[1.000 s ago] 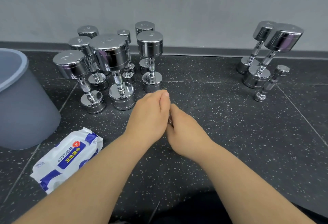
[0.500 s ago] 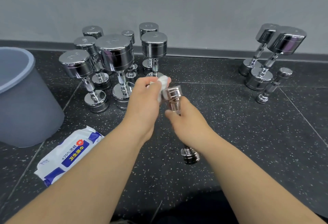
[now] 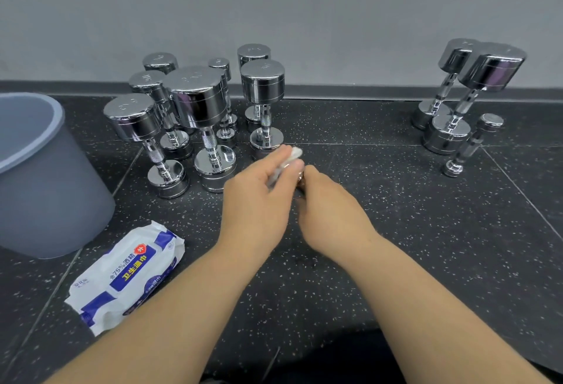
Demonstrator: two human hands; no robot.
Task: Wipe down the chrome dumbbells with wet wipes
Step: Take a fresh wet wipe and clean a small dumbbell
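My left hand holds a crumpled white wet wipe at its fingertips. My right hand grips a small chrome dumbbell, of which only a sliver shows between the two hands. The wipe lies against the hidden top end of that dumbbell. Several chrome dumbbells stand on end in a cluster at the back left. Three more chrome dumbbells stand at the back right.
A grey plastic bin stands at the left. A white and blue pack of wet wipes lies on the dark speckled floor in front of it. A grey wall closes off the back.
The hands have dropped lower and closed together. The small dumbbell, plainly seen upright half a second ago, is now almost hidden behind them, and the wipe has moved over its top end.
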